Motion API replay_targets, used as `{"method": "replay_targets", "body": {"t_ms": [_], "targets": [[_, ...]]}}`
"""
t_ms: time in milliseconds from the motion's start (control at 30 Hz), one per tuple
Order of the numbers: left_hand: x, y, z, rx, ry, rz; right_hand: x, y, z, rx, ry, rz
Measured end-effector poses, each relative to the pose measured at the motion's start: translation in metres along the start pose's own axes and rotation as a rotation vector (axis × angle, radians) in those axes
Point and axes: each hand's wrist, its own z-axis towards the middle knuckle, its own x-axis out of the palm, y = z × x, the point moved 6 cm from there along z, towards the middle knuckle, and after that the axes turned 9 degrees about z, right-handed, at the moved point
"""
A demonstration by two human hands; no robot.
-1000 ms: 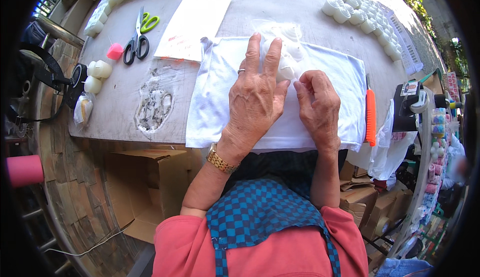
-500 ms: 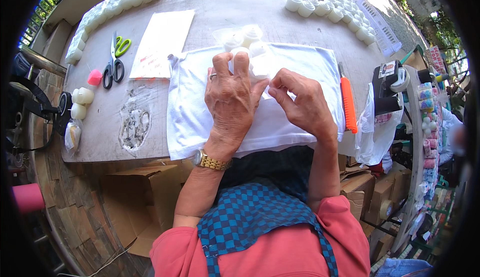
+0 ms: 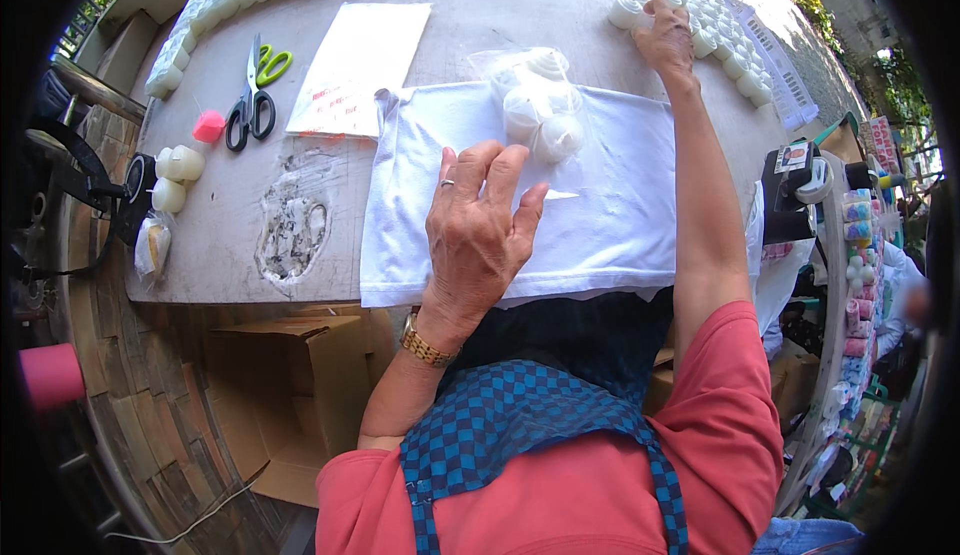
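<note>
My left grip [image 3: 475,217] hangs half open over the white cloth [image 3: 615,225], nothing showing in it; the filled bag [image 3: 545,120] lies just beyond. My right grip [image 3: 666,41] curls at the white cups [image 3: 735,65]; whether it holds one, I can't tell. Picking seems the step, calling for a light pinch.

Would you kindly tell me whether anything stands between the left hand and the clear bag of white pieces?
Nothing visible does: the left hand is over the white cloth, just nearer the person than the clear bag of white pieces. Whether they touch is hard to tell.
</note>
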Motion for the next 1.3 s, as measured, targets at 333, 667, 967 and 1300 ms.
{"method": "replay_targets", "body": {"t_ms": [333,667,967,1300], "targets": [[-0.002,-0.011,-0.001,0.091,-0.089,-0.039,-0.119,0.115,-0.219,-0.09,0.261,1.136],[-0.002,-0.012,0.004,0.104,-0.131,-0.003,-0.092,0.157,-0.254,-0.404,-0.076,0.605],[0.001,-0.019,0.002,0.163,-0.113,0.023,-0.087,0.151,-0.238,-0.408,-0.137,0.564],[-0.027,-0.013,-0.027,0.165,0.05,0.087,-0.087,0.151,-0.243,-0.399,0.047,0.618]]}}
